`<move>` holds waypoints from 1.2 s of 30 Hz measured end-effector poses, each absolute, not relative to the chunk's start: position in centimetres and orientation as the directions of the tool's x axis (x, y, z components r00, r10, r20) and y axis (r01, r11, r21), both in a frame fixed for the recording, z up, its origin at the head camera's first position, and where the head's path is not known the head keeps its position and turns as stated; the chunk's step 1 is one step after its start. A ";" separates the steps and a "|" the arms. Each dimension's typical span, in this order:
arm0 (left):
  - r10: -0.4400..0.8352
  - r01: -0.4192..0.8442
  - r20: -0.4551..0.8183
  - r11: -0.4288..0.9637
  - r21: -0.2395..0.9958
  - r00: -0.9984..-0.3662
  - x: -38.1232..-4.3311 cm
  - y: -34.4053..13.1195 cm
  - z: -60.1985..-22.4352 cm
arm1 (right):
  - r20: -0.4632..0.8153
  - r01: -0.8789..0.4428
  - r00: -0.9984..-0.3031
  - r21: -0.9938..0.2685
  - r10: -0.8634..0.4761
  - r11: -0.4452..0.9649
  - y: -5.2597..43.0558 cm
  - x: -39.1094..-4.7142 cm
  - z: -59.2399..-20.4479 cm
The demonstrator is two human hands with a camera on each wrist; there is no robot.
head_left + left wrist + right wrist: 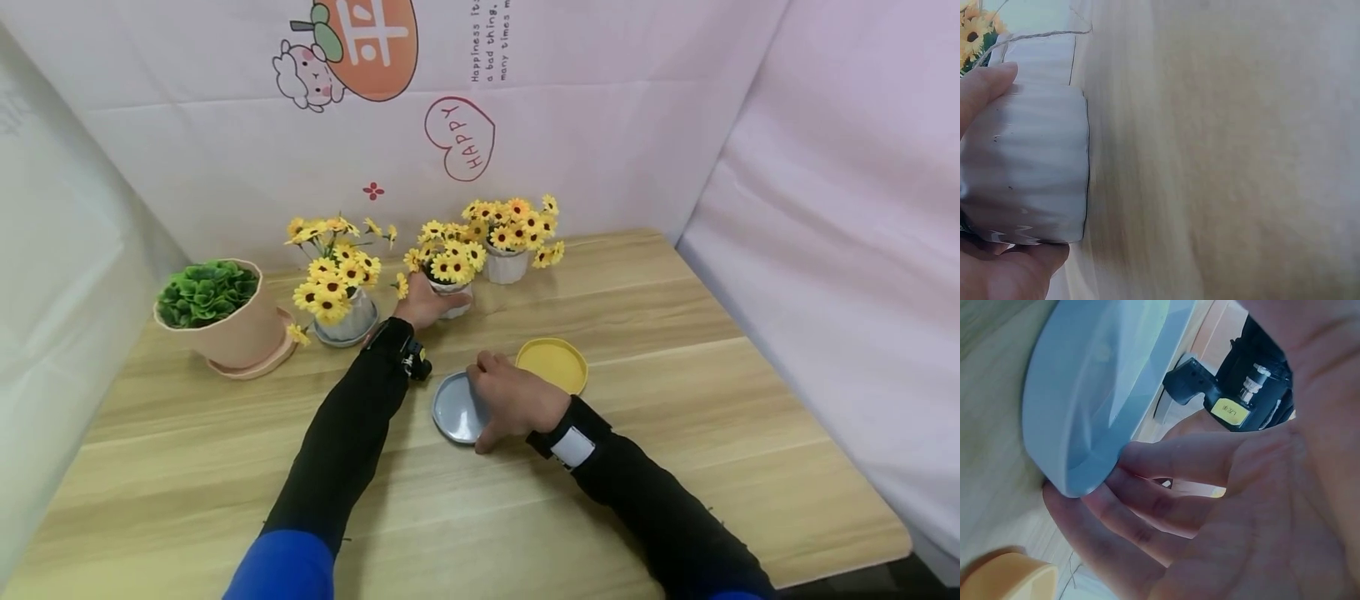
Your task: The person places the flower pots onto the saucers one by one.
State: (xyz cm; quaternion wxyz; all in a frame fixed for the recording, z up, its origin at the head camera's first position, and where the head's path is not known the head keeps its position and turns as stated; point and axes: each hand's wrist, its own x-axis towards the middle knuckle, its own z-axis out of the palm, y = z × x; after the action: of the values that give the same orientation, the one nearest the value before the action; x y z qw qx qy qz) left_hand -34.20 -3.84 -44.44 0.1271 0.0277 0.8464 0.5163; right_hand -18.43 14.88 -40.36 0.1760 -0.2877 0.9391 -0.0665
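Note:
My left hand (422,303) grips a white ribbed flower pot (1035,169), fingers on one side and thumb on the other. Yellow daisy-like flowers (450,252) rise from that pot. On the table, a grey-blue saucer (454,408) is held at its right side by my right hand (517,398). Several fingertips (1138,456) meet the saucer's rim in the right wrist view, while in the head view the thumb reaches its near edge. Just right of it lies a yellow saucer (553,364), partly behind the right hand.
Another potted daisy (506,265) stands behind the held pot, near the back wall. To the left, a third daisy pot (351,318) sits on a grey saucer. Far left is a pink pot (232,329) of green leaves on a pink saucer. White cloth (600,150) encloses the wooden table (465,525).

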 end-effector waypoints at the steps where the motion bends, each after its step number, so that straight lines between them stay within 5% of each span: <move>1: 0.178 -0.091 -0.194 0.466 0.880 -0.965 -33.9 -3.9 -44.3 | -0.293 -0.517 -0.773 -0.225 -0.563 0.826 14.8 -18.4 -40.4; 16: 0.117 -0.171 -0.265 0.511 0.842 -0.957 -32.0 -4.6 -44.0 | -0.302 -0.517 -0.765 -0.241 -0.569 0.822 14.8 -18.7 -40.6; 36: 0.216 0.085 -0.036 0.525 0.847 -0.976 -29.5 -5.2 -44.3 | -0.280 -0.528 -0.763 -0.251 -0.583 0.812 14.9 -18.8 -40.6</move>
State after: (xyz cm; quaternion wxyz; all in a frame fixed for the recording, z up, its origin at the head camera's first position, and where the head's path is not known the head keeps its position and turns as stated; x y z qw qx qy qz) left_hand -29.50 -5.21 -44.27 0.0684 0.0866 0.8705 0.4797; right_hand -18.85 14.94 -40.64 0.1748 -0.2967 0.9355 -0.0787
